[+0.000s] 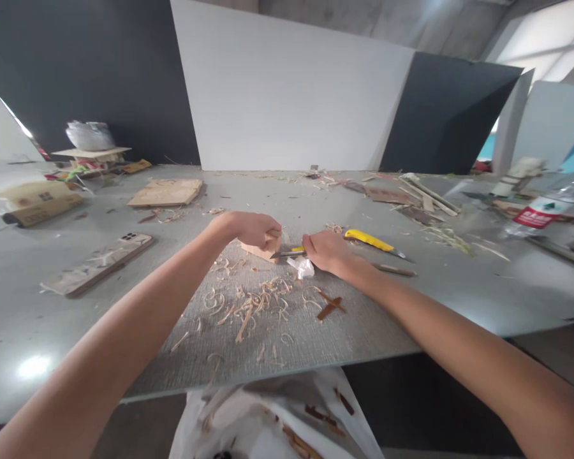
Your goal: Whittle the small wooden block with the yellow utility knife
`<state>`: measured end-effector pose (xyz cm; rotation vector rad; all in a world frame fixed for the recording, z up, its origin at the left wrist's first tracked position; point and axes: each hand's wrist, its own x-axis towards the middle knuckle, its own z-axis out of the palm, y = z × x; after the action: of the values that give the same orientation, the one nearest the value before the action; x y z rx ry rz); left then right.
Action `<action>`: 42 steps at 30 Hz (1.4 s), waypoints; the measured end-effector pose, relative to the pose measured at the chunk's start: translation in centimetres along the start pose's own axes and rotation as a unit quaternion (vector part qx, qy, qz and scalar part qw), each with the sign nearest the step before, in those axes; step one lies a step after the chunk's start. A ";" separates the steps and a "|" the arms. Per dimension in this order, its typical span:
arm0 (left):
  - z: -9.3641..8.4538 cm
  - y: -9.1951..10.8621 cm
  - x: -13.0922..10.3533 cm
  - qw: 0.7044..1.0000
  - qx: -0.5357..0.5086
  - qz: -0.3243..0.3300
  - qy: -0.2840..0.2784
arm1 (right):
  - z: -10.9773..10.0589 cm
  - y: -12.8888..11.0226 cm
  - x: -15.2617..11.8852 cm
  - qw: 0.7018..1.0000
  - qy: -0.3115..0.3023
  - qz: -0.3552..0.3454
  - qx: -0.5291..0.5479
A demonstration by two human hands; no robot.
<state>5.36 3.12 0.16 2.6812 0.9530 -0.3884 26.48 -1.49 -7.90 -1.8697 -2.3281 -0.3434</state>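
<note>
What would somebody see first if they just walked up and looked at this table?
Probably the two hands in the middle: the left hand grips a pale wooden block, and the right hand holds a thin-bladed tool pointing at it. Next might come the bright yellow cutter lying just to the right, and the curly wood shavings scattered on the near side of the hands.

1 phone (98,264) lies at the left, 1 red-labelled bottle (539,215) at the right
</note>
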 end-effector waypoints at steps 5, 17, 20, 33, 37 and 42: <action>-0.1 0.3 -0.2 1.000 0.004 -0.002 -0.011 | 0.0 0.1 0.2 1.000 -0.006 -0.005 -0.001; 0.1 -0.1 0.1 1.000 0.009 -0.004 0.013 | -0.2 -0.4 -0.1 0.999 -0.023 -0.016 -0.019; 0.2 -0.1 0.1 1.000 0.011 0.004 0.020 | -0.8 -0.1 -0.6 0.999 -0.037 -0.029 0.014; -0.1 -1.4 -1.3 0.998 -0.008 -0.056 0.028 | -2.3 1.7 -2.3 0.972 -0.032 -0.141 0.184; -0.1 -1.5 -1.4 0.999 0.000 -0.048 0.023 | -1.8 1.4 -2.1 0.966 0.015 -0.166 0.198; -0.1 -1.7 -1.2 0.999 -0.004 -0.041 0.019 | -1.5 1.1 -2.3 0.967 0.049 -0.178 0.175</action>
<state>3.41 3.71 0.36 2.6579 1.0764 -0.3508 28.04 -3.77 -6.91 -1.2488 -2.4554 -0.0492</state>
